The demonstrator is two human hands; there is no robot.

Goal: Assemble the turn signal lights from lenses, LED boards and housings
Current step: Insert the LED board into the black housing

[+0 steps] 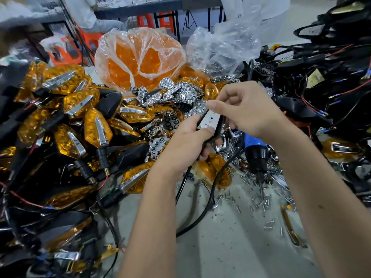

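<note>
A person's two bare hands meet at the centre of a cluttered worktable. The left hand grips a black housing from below, its fingers curled round the body and its thumb lying across the lower end of a white LED board that sits in the housing's open face. The right hand comes in from above and to the right, its fingers bent, thumb and forefinger pinching the upper end of the same housing and board. A black cable hangs down from the held part and curves across the table. To the left lies a large heap of finished turn signal lights with amber lenses, chrome trim and black stems. Behind the hands stands an open plastic bag of amber lenses, with a scatter of chrome reflector pieces in front of it and a clear plastic bag beside it. To the right is a tangle of black housings with wires. Just right of the hands a blue and black electric screwdriver rests on the table among loose screws, and one amber lens lies just below the left hand.
</note>
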